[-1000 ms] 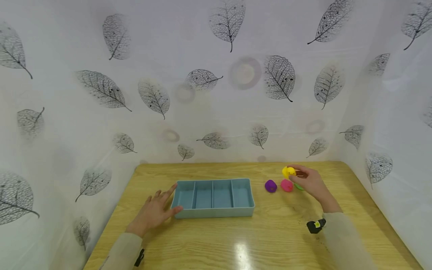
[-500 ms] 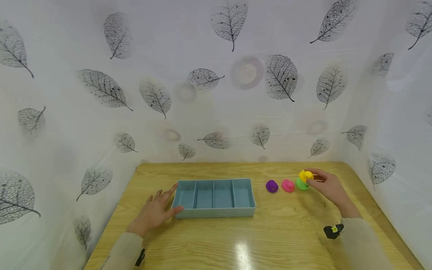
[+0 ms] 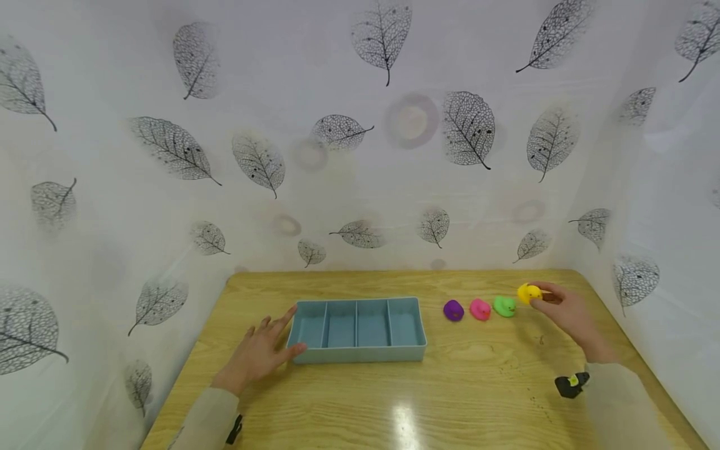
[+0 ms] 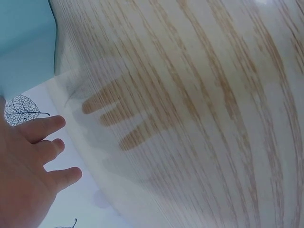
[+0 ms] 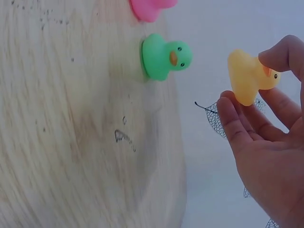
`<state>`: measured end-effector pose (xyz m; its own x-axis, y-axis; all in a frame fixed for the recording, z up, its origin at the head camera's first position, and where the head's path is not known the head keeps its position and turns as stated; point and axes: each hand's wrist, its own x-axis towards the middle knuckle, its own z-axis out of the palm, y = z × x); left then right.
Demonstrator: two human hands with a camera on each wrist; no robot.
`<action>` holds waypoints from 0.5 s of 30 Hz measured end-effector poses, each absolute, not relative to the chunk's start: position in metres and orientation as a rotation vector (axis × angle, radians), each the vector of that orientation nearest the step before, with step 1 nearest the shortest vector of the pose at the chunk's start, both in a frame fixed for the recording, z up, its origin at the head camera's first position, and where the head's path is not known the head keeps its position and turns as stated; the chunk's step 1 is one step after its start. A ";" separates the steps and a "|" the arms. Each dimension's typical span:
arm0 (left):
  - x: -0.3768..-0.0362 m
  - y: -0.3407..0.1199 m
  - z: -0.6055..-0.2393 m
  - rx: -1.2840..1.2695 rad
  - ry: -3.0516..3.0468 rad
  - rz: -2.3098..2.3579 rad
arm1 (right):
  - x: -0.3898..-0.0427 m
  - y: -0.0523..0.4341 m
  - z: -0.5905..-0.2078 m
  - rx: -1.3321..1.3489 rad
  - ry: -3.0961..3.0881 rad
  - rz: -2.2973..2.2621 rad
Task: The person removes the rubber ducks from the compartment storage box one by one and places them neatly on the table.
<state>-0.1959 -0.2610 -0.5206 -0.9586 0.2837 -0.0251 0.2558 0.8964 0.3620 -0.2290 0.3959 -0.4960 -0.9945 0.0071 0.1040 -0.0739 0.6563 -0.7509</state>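
Observation:
A yellow rubber duck (image 3: 529, 293) is pinched between the thumb and fingers of my right hand (image 3: 568, 315), held up off the table. In the right wrist view the yellow duck (image 5: 248, 76) shows its orange beak by the thumb. To its left in the head view stand a green duck (image 3: 504, 306), a pink duck (image 3: 480, 309) and a purple duck (image 3: 453, 310) in a row. My left hand (image 3: 255, 353) has its fingers spread at the left end of a blue divided box (image 3: 360, 355), thumb and index finger at the rim.
The wooden table (image 3: 472, 400) runs back to a white curtain (image 3: 360, 187) printed with black leaves, which also closes both sides. The box lies left of the ducks, its compartments side by side. Small dark marks spot the table near the right wrist.
My right hand has carried the yellow duck rightward, from over the pink duck, past the green one, to the row's right end. The left hand and box stay put.

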 end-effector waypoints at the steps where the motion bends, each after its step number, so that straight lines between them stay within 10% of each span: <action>1: -0.196 -0.261 -0.521 0.425 2.982 0.555 | -0.230 0.398 -0.498 0.050 -2.769 1.265; 15: -0.196 -0.262 -0.523 0.429 2.991 0.565 | -0.231 0.412 -0.509 -0.027 -2.928 1.177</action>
<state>-0.1964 -0.2624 -0.5229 -0.9588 0.2836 -0.0150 0.2586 0.8937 0.3667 -0.2314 0.4119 -0.5090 -0.9998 0.0106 -0.0192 0.0209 0.7217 -0.6919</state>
